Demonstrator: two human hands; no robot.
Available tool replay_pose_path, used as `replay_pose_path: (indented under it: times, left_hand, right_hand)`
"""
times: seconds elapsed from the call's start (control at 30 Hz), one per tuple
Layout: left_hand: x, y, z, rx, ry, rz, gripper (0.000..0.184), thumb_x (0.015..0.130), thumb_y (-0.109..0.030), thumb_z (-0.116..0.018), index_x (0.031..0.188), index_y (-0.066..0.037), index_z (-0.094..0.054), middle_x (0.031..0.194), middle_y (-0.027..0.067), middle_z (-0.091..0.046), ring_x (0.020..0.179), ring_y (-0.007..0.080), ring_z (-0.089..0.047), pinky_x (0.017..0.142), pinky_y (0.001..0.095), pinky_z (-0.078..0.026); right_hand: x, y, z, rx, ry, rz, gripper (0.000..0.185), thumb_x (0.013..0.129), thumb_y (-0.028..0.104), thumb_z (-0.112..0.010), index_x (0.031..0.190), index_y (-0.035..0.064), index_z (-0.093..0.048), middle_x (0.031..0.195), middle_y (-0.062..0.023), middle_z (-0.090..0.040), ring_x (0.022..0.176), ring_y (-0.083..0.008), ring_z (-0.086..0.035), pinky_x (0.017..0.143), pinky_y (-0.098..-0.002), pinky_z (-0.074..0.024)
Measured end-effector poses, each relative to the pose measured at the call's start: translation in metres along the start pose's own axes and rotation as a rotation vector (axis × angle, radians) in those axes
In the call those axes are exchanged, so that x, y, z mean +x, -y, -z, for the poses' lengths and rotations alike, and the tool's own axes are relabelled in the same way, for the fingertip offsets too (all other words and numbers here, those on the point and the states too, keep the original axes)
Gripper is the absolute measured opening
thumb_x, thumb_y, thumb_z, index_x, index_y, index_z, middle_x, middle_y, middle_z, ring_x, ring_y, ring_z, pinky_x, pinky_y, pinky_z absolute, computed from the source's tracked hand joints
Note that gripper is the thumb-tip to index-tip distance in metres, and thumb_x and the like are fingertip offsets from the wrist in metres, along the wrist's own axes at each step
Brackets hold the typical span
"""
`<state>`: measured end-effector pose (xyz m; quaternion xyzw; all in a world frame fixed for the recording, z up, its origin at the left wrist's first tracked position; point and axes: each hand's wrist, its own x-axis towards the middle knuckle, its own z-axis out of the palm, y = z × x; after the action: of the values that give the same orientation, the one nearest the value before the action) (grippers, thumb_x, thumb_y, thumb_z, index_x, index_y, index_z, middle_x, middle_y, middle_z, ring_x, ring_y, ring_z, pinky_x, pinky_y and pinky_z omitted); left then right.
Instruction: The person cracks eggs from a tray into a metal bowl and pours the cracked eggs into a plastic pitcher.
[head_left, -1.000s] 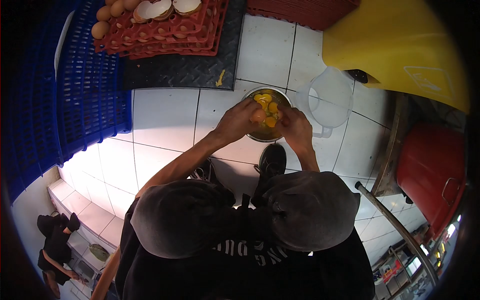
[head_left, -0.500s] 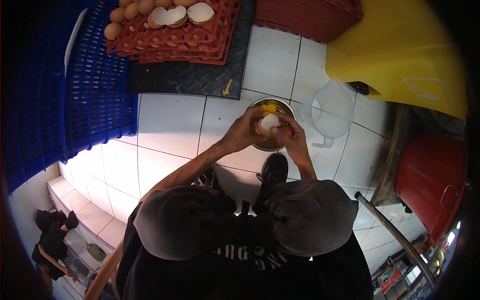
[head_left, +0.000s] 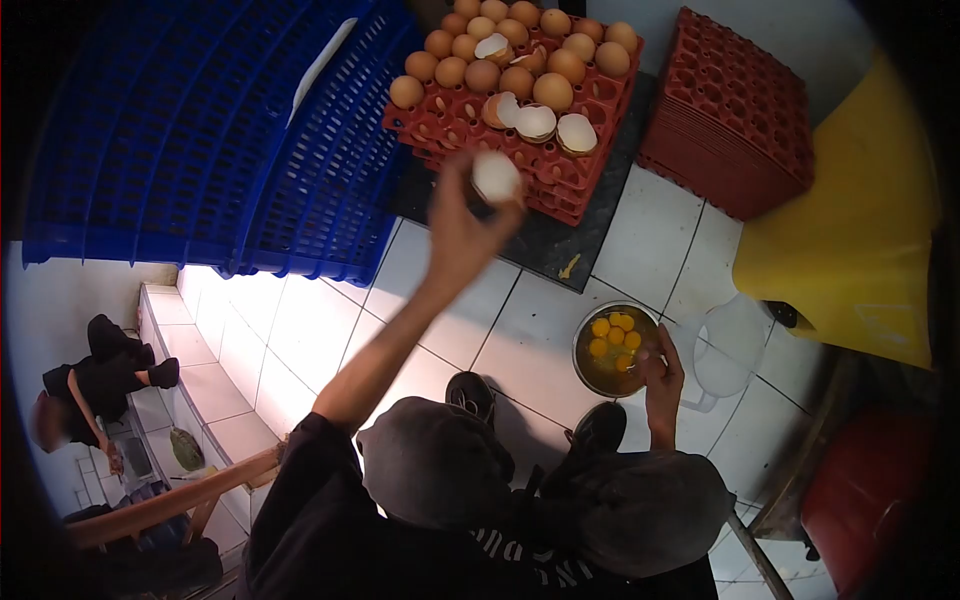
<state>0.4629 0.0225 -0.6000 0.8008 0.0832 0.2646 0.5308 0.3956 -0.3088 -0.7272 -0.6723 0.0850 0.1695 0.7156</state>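
Note:
My left hand (head_left: 468,225) is raised over the near edge of the red egg trays (head_left: 555,190), its fingers round an empty eggshell (head_left: 496,177) whose white inside shows. Brown eggs (head_left: 481,76) and some opened shells (head_left: 535,122) sit on the top tray. On the floor a metal bowl (head_left: 590,377) contains several whole yolks (head_left: 616,335) in clear egg white. At its right rim is my right hand (head_left: 661,378), fingers bent and a little apart, with nothing visible in them.
A blue crate (head_left: 200,150) stands at the left. Stacked empty trays (head_left: 725,120), a yellow object (head_left: 850,240) and a clear plastic jug (head_left: 728,345) are at the right, near a red container (head_left: 860,500). Another person (head_left: 100,385) is at the far left.
The view has swung left. My left hand has moved from the bowl up to the egg trays with the shell. My right hand has come off the shell and stays by the bowl.

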Motion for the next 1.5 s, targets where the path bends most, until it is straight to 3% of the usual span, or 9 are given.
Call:
replay_pose_path:
  times: [0.3, 0.43, 0.73, 0.87, 0.97, 1.0, 1.17, 1.4, 1.5]
  left_hand:
    - [0.103, 0.023, 0.033, 0.514, -0.039, -0.142, 0.055, 0.078, -0.019, -0.072, 0.122, 0.005, -0.048, 0.114, 0.021, -0.059, 0.106, 0.0285, -0.059, 0.09, 0.0374, -0.047]
    - [0.137, 0.055, 0.066, 0.551, -0.247, -0.161, 0.047, 0.073, -0.018, -0.068, 0.116, -0.003, -0.056, 0.116, 0.0199, -0.058, 0.111, 0.035, -0.054, 0.094, 0.0434, -0.042]
    - [0.164, 0.047, 0.092, 0.588, 0.051, 0.204, 0.061, 0.07, -0.027, -0.072, 0.121, 0.001, -0.053, 0.102, 0.0195, -0.066, 0.102, 0.0336, -0.062, 0.089, 0.0408, -0.048]
    - [0.152, 0.065, 0.111, 0.437, -0.364, -0.178, 0.057, 0.078, -0.024, -0.071, 0.124, 0.003, -0.05, 0.116, 0.0209, -0.059, 0.102, 0.0283, -0.06, 0.09, 0.0362, -0.048]
    - [0.067, -0.027, 0.066, -0.251, -0.183, 0.074, 0.045, 0.088, -0.019, -0.061, 0.124, 0.004, -0.049, 0.117, 0.0179, -0.056, 0.106, 0.0242, -0.058, 0.089, 0.0341, -0.049]
    - [0.037, -0.03, 0.051, -0.411, -0.013, 0.164, 0.043, 0.088, -0.017, -0.06, 0.124, 0.004, -0.049, 0.118, 0.0168, -0.056, 0.106, 0.0231, -0.058, 0.09, 0.0342, -0.049]
    - [-0.078, 0.005, -0.029, -0.84, 0.841, 0.919, 0.045, 0.087, -0.026, -0.058, 0.125, -0.004, -0.046, 0.121, 0.0131, -0.052, 0.11, 0.0241, -0.055, 0.09, 0.0394, -0.05]
    - [-0.148, 0.051, -0.111, -0.873, 0.764, 1.272, 0.04, 0.096, -0.022, -0.048, 0.132, -0.006, -0.039, 0.126, 0.0116, -0.048, 0.117, 0.021, -0.05, 0.096, 0.0378, -0.048]
    - [-0.152, 0.058, -0.116, -0.958, 0.784, 1.248, 0.039, 0.097, -0.022, -0.045, 0.132, -0.005, -0.04, 0.127, 0.011, -0.048, 0.118, 0.02, -0.05, 0.097, 0.0363, -0.046]
  right_hand:
    - [0.001, -0.002, -0.005, -0.04, 0.078, 0.032, 0.055, 0.086, 0.005, -0.063, 0.137, 0.0009, -0.043, 0.099, -0.0015, -0.052, 0.079, -0.0043, -0.048, 0.071, -0.0181, -0.0437]
    - [-0.007, 0.016, -0.012, -0.084, 0.007, 0.063, 0.05, 0.088, 0.002, -0.055, 0.137, -0.0001, -0.044, 0.095, -0.0015, -0.057, 0.068, -0.0037, -0.047, 0.058, -0.0183, -0.0392]
    - [-0.004, 0.017, -0.014, -0.018, 0.039, -0.024, 0.05, 0.088, 0.007, -0.062, 0.136, 0.0038, -0.047, 0.092, 0.0003, -0.056, 0.069, -0.0032, -0.047, 0.059, -0.0171, -0.0402]
    - [-0.003, 0.007, -0.003, 0.081, 0.049, -0.044, 0.042, 0.093, 0.016, -0.056, 0.132, 0.0054, -0.048, 0.089, 0.0007, -0.052, 0.067, -0.0046, -0.044, 0.06, -0.0205, -0.0413]
    - [0.0, -0.013, 0.004, 0.56, 0.087, -0.165, 0.047, 0.081, 0.01, -0.052, 0.127, 0.0083, -0.041, 0.096, -0.0033, -0.052, 0.081, -0.014, -0.049, 0.078, -0.0345, -0.0462]
    - [0.0, -0.022, 0.008, 0.569, 0.154, -0.138, 0.048, 0.083, 0.011, -0.055, 0.128, 0.0106, -0.04, 0.11, -0.0098, -0.049, 0.101, -0.0242, -0.054, 0.087, -0.0409, -0.0475]
    - [0.002, -0.001, -0.01, 0.278, -0.015, -0.08, 0.046, 0.086, 0.007, -0.057, 0.128, 0.0084, -0.038, 0.116, -0.0115, -0.048, 0.105, -0.0244, -0.056, 0.089, -0.0364, -0.0488]
    - [-0.014, 0.006, -0.012, -0.422, -0.07, 0.408, 0.054, 0.083, 0.011, -0.069, 0.129, 0.003, -0.041, 0.118, -0.0145, -0.055, 0.096, -0.0239, -0.06, 0.088, -0.033, -0.0487]
    - [-0.016, 0.027, -0.017, -0.603, 0.104, 0.251, 0.049, 0.082, 0.013, -0.07, 0.122, -0.0024, -0.046, 0.117, -0.0204, -0.055, 0.109, -0.029, -0.057, 0.091, -0.036, -0.0476]
